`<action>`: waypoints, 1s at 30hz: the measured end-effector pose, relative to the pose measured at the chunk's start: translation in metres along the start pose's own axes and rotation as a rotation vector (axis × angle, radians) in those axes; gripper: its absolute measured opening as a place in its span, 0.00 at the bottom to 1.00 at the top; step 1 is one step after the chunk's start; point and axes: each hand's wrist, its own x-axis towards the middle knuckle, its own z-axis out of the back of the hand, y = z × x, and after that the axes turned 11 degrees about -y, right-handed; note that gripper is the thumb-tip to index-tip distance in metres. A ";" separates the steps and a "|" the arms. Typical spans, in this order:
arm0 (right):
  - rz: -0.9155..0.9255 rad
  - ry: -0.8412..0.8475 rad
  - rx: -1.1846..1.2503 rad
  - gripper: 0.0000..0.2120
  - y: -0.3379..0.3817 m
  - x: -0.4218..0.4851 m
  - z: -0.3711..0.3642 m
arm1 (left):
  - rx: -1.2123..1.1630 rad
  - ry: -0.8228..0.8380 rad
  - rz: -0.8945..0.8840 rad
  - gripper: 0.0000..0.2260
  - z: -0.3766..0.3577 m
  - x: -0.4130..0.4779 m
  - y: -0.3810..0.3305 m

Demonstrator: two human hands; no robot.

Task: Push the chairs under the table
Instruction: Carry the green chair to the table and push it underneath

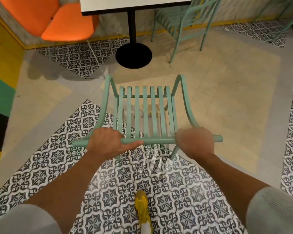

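A mint-green slatted metal chair (145, 114) stands right in front of me, its seat facing the table. My left hand (107, 142) grips the left part of its top back rail, and my right hand (195, 141) grips the right part. The white-topped table (134, 5) on a black post with a round black base (133, 55) is ahead, well clear of the chair's front. A second green chair (184, 22) sits at the table's right side. An orange chair (58, 19) stands at its left.
A yellow wall edge and green and black panels (0, 92) line the left. The floor mixes beige tiles and patterned tiles. My yellow shoe (142, 206) is on the patterned tiles behind the chair. Open floor lies between the chair and the table base.
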 end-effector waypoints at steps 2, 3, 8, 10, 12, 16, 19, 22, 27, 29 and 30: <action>0.020 0.024 -0.015 0.24 0.000 0.012 -0.001 | -0.017 0.013 -0.003 0.50 -0.001 0.014 0.004; 0.013 0.020 -0.020 0.25 -0.001 0.021 -0.003 | -0.026 0.012 -0.002 0.50 -0.001 0.025 0.006; -0.008 0.027 0.041 0.24 -0.006 0.063 -0.009 | -0.025 0.043 -0.046 0.51 -0.003 0.064 0.016; -0.021 0.042 0.059 0.24 -0.008 0.078 -0.012 | -0.063 0.057 -0.019 0.51 -0.007 0.076 0.018; -0.041 0.044 0.059 0.25 -0.009 0.093 -0.016 | -0.081 0.061 0.018 0.51 -0.011 0.090 0.023; -0.043 0.038 0.076 0.25 -0.006 0.123 -0.024 | -0.097 0.034 0.025 0.50 -0.011 0.117 0.033; -0.035 0.052 0.079 0.24 -0.006 0.145 -0.029 | -0.088 0.058 0.017 0.51 -0.013 0.136 0.041; -0.042 0.056 0.085 0.23 -0.007 0.167 -0.035 | -0.060 0.009 -0.001 0.50 -0.014 0.155 0.048; -0.044 0.030 0.075 0.24 -0.017 0.203 -0.047 | -0.040 -0.045 0.014 0.49 -0.014 0.189 0.051; -0.034 0.022 0.087 0.24 -0.023 0.220 -0.052 | -0.031 -0.058 0.031 0.48 -0.015 0.205 0.051; -0.033 0.021 0.092 0.24 -0.026 0.229 -0.054 | -0.035 -0.062 0.045 0.48 -0.016 0.213 0.051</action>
